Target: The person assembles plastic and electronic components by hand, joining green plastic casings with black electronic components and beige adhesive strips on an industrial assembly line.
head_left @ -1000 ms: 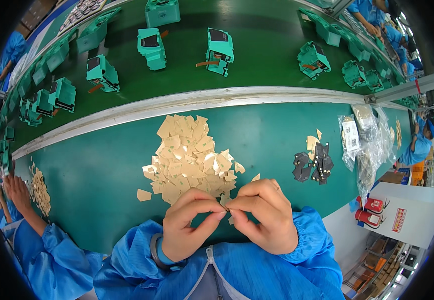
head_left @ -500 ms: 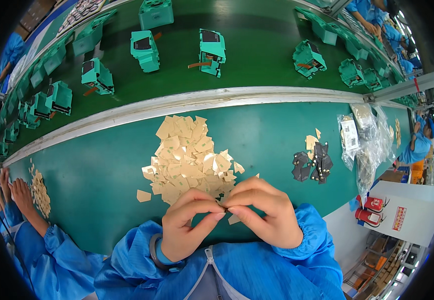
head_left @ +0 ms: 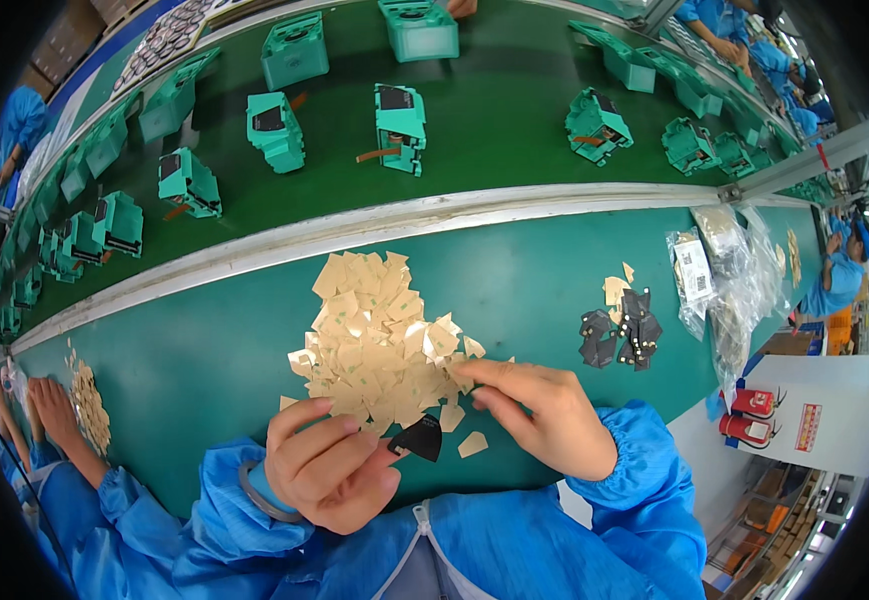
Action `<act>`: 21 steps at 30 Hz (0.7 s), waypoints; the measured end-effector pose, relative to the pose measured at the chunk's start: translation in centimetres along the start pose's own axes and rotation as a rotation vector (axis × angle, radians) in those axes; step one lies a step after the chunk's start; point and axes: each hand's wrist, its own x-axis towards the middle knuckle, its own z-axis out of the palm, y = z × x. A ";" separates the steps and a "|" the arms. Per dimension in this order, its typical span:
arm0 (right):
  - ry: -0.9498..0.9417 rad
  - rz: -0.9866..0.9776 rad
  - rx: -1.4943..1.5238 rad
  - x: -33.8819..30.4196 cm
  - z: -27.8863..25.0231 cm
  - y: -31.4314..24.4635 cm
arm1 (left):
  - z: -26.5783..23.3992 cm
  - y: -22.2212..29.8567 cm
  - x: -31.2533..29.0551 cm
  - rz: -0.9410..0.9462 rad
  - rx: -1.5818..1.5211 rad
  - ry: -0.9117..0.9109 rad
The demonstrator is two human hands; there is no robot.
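My left hand [head_left: 329, 465] is closed on a small black sheet piece [head_left: 420, 438] with a curved edge, held by one end between thumb and fingers above the green tabletop. My right hand [head_left: 539, 410] reaches to the right edge of a heap of tan, angular flat pieces [head_left: 369, 335]. Its forefinger and thumb are apart, the forefinger's tip against the tan pieces; I see nothing clearly gripped there. Some of the tan pieces carry small green marks. A loose tan piece [head_left: 473, 444] lies between my hands.
Black pieces with light spots [head_left: 639, 330] lie to the right, beside clear plastic bags [head_left: 729, 265]. Beyond a metal rail [head_left: 354, 222], teal housings [head_left: 399, 125] stand on a green belt. A co-worker's hand [head_left: 52, 410] is beside a smaller tan heap [head_left: 89, 405] at left.
My hands were pinched together in front of the heap and have parted. The left moved left and lower with the black piece now showing; the right went to the heap's edge.
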 end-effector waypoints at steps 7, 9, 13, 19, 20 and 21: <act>-0.068 0.039 0.238 0.3 -1.0 -0.6 | 0.3 -0.9 0.9 0.204 0.151 -0.137; -0.157 0.203 0.344 0.6 -1.1 -1.0 | 0.1 -0.9 1.1 0.236 0.166 -0.138; -0.263 0.217 0.419 0.9 -0.3 -0.4 | 0.1 -0.8 1.2 0.286 0.220 -0.190; -0.224 0.275 0.546 0.8 0.1 -0.1 | 0.1 -0.9 1.5 0.351 0.251 -0.200; -0.197 0.246 0.569 0.7 0.1 0.1 | 0.3 -1.0 1.5 0.366 0.271 -0.191; -0.188 0.245 0.562 0.6 0.1 0.2 | 0.4 -0.9 1.4 0.380 0.295 -0.184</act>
